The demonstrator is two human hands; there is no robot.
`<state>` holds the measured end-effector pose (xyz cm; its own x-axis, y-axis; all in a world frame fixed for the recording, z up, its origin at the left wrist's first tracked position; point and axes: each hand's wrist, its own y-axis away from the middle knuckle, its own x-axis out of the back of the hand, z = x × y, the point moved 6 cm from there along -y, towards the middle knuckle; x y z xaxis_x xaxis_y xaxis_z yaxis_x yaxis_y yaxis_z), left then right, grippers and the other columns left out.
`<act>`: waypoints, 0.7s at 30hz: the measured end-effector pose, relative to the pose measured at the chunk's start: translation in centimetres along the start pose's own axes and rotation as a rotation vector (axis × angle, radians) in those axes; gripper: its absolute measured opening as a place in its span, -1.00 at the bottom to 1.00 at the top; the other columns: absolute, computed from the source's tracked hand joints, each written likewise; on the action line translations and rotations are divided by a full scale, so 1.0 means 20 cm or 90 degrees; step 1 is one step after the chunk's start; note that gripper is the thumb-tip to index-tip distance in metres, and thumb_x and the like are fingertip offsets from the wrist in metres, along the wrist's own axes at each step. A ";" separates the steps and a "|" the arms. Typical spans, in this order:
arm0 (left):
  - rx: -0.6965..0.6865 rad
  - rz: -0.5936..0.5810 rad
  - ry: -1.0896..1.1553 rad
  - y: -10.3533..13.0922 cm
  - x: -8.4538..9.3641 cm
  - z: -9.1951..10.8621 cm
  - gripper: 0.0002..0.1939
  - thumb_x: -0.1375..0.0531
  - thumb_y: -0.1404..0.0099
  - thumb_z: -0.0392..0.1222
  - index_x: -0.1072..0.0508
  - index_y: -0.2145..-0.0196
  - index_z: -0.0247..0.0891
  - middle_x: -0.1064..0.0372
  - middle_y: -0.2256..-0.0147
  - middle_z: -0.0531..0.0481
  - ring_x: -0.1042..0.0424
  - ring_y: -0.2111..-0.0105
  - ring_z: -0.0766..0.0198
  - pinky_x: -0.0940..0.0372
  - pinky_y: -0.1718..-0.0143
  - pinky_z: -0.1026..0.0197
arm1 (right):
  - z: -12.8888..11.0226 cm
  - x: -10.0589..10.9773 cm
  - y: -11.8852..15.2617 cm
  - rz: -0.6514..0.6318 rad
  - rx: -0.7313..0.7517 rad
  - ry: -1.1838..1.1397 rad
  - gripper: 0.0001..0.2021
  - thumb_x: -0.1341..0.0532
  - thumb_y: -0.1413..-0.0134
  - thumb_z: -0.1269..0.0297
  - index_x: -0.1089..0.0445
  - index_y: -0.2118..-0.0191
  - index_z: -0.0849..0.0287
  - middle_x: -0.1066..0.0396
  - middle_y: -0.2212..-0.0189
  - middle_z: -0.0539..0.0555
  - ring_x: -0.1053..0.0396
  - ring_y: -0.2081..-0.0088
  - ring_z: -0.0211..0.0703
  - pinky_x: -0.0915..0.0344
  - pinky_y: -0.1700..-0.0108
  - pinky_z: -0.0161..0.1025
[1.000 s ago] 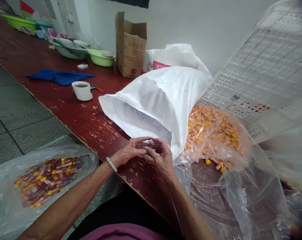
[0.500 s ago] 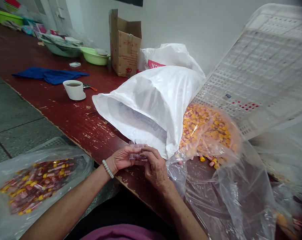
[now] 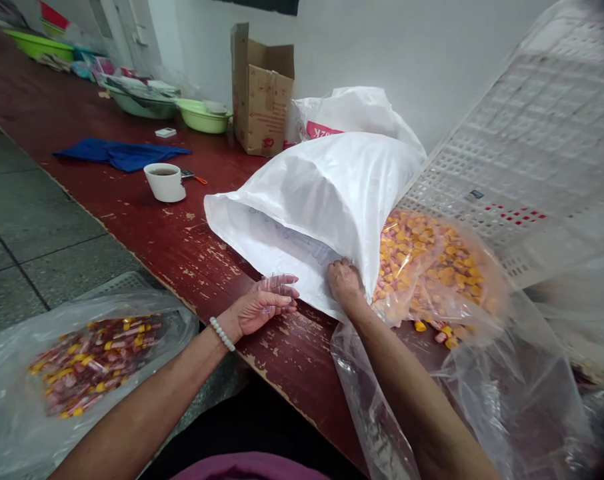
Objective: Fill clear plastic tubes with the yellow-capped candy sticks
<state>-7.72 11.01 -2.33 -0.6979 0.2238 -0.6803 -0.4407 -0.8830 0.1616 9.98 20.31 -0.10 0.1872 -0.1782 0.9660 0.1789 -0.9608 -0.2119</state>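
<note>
Holding clear tubes [image 3: 278, 283] between thumb and fingers, the left hand [image 3: 260, 308] is half open, its fingers stretched to the right and the thumb below them. The tubes are see-through and blurred, so their count and the way their long axes run cannot be told. They sit just in front of the sack [image 3: 327, 177], over the near edge of the worktop [image 3: 202, 250]. A bracelet [image 3: 222, 333] circles the left wrist.

The right hand [image 3: 345, 283] is at the right end of the sack's mouth, knuckles up and fingers curled; the fingertips are hidden, so whether they pinch anything cannot be told.

The sack lies on its side on the worktop, mouth gaping to the near left, toward the person. Its long axis runs from there to the far right, where the basket [image 3: 522, 147] leans, tilted. Beside the sack on the right, a clear bag [image 3: 487, 400] covers many yellow-capped pieces [image 3: 432, 267]. The cup [image 3: 166, 187] stands upright to the left, well apart from both hands
</note>
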 end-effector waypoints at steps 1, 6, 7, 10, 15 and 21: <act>-0.021 0.021 -0.019 0.00 0.01 0.00 -0.54 -0.31 0.05 -0.47 -0.39 0.14 -0.36 -0.43 0.35 -0.06 -0.45 0.38 0.30 -0.35 0.28 0.22 | -0.01 0.02 0.00 0.001 0.003 -0.009 -0.75 -0.01 0.00 0.62 -0.41 0.38 0.29 -0.40 0.32 0.34 -0.27 0.08 0.10 -0.22 0.11 -0.04; -0.131 0.125 -0.069 -0.04 0.03 0.00 -0.58 -0.35 0.06 -0.33 -0.36 0.20 -0.30 -0.39 0.34 0.01 -0.45 0.35 0.29 -0.35 0.29 0.20 | -0.19 0.12 0.15 0.034 0.016 -0.196 -0.71 -0.13 -0.07 0.39 -0.27 0.04 0.19 -0.39 0.21 0.13 -0.35 0.23 -0.16 -0.30 0.18 -0.22; -0.143 0.131 -0.069 -0.04 0.03 -0.01 -0.57 -0.36 0.06 -0.32 -0.36 0.20 -0.29 -0.38 0.34 0.02 -0.44 0.37 0.30 -0.35 0.30 0.20 | -0.23 0.13 0.20 0.044 0.001 -0.314 -0.67 -0.17 -0.05 0.31 -0.23 0.02 0.17 -0.40 0.24 0.09 -0.36 0.28 -0.19 -0.32 0.23 -0.24; -0.141 0.089 -0.060 -0.04 -0.01 -0.03 -0.50 -0.37 0.10 -0.36 -0.34 0.17 -0.27 -0.37 0.30 0.02 -0.42 0.32 0.32 -0.34 0.26 0.22 | -0.31 0.11 0.34 0.055 -0.087 -0.665 -0.66 -0.25 0.05 0.22 -0.24 0.12 0.15 -0.41 0.34 0.01 -0.39 0.34 -0.23 -0.34 0.30 -0.26; -0.152 0.012 -0.139 -0.02 -0.07 -0.05 -0.37 -0.33 0.13 -0.46 -0.28 0.07 -0.24 -0.36 0.23 0.01 -0.38 0.25 0.31 -0.31 0.24 0.28 | -0.34 0.10 0.44 0.069 -0.157 -0.719 -0.76 -0.30 0.18 0.29 -0.32 0.30 0.17 -0.41 0.41 -0.02 -0.39 0.36 -0.23 -0.34 0.31 -0.28; -0.283 0.087 -0.288 -0.04 -0.09 -0.03 -0.43 -0.30 0.15 -0.47 -0.29 0.14 -0.26 -0.35 0.17 -0.04 -0.39 0.24 0.28 -0.29 0.19 0.28 | -0.36 0.08 0.51 0.097 -0.157 -0.741 -0.76 -0.30 0.15 0.24 -0.33 0.30 0.17 -0.42 0.38 -0.03 -0.41 0.35 -0.23 -0.36 0.26 -0.27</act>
<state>-5.84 11.12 -1.68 -0.9427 0.1639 -0.2906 -0.1236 -0.9806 -0.1521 5.10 8.67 0.30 0.9741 -0.1164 0.1939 -0.0865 -0.9840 -0.1558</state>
